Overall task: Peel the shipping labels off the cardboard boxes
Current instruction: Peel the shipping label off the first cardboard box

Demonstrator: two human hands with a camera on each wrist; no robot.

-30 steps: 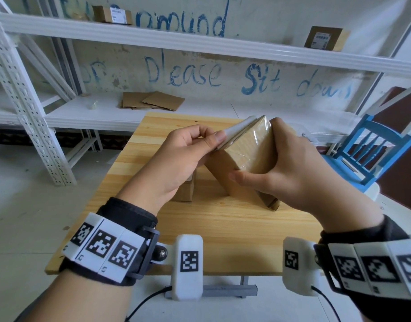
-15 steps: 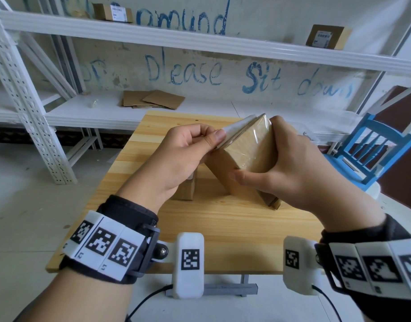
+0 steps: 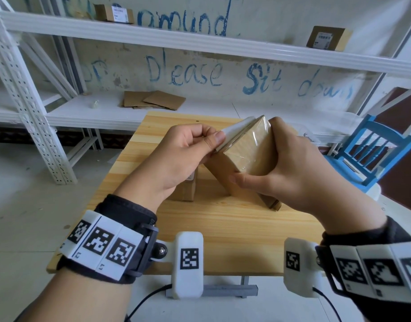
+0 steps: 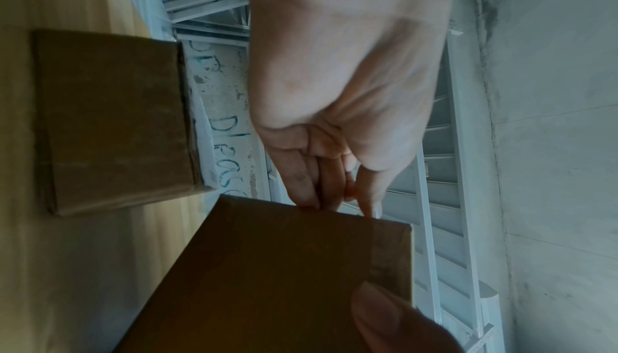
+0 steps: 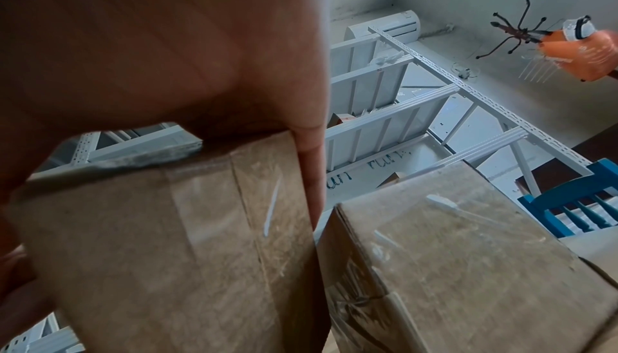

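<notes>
Right now the peel is under way on one box (image 3: 248, 159), which the right hand (image 3: 299, 173) holds tilted with one lower corner resting on the wooden table (image 3: 223, 228), fingers wrapped over its far side and thumb lying along its near edge. That grip seems meant to brace the box so it cannot follow the pull. The left hand (image 3: 176, 156) sits just to the left of the box's raised end, thumb and curled fingers pinching the white label (image 3: 237, 131), whose freed edge stands away from the cardboard while the rest appears to cling to the hidden left face. Tipping the box this way likely turns that face toward the pulling hand and gives the label room to fold back on itself. Clear tape shines across the top of the box under the right hand's fingers. The left wrist view shows the fingertips (image 4: 307, 186) bunched at the box's edge, though the label itself cannot be made out there. A second box (image 3: 185, 187) stands on the table beneath the left hand, partly covered by it, probably waiting its turn. Beyond both hands, white shelves (image 3: 199, 43) carry two more labelled boxes, and a blue chair (image 3: 371, 145) stands off past the right hand.
</notes>
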